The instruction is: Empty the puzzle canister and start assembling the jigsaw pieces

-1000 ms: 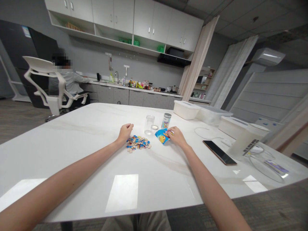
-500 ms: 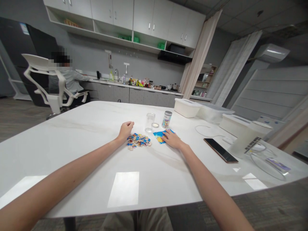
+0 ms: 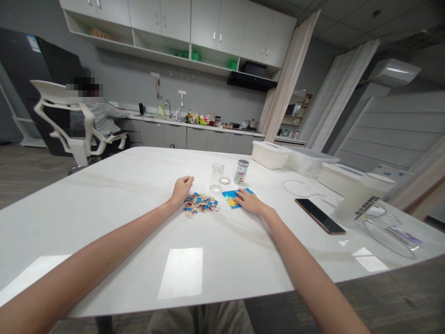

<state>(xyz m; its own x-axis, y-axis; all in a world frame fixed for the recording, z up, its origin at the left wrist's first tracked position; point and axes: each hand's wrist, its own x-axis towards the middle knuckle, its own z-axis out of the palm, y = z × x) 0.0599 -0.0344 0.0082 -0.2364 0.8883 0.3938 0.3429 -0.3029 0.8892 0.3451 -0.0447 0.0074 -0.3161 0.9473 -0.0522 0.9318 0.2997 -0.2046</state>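
Note:
On the white table, my left hand (image 3: 182,189) rests with its fingers curled closed, beside a pile of puzzle pieces (image 3: 201,203); whether anything is inside the fingers is hidden. The pieces are small, blue, tan and multicoloured. My right hand (image 3: 249,201) lies flat with fingers spread over a blue and yellow picture card (image 3: 229,199), covering part of it. Behind the pile a clear jar (image 3: 217,177) stands upright, with a round lid (image 3: 225,181) lying next to it. A second jar (image 3: 241,172), with a printed label and grey lid, stands behind the card.
To the right lie a phone (image 3: 320,216), a frosted cup (image 3: 361,199) and white cables (image 3: 301,189). White storage boxes (image 3: 269,155) line the far right edge. Across the room a person in a grey top (image 3: 100,118) sits at the counter on a white chair (image 3: 74,139).
Both hands keep their places, with at most a tiny shift of the right hand and card. The whole view has tilted very slightly.

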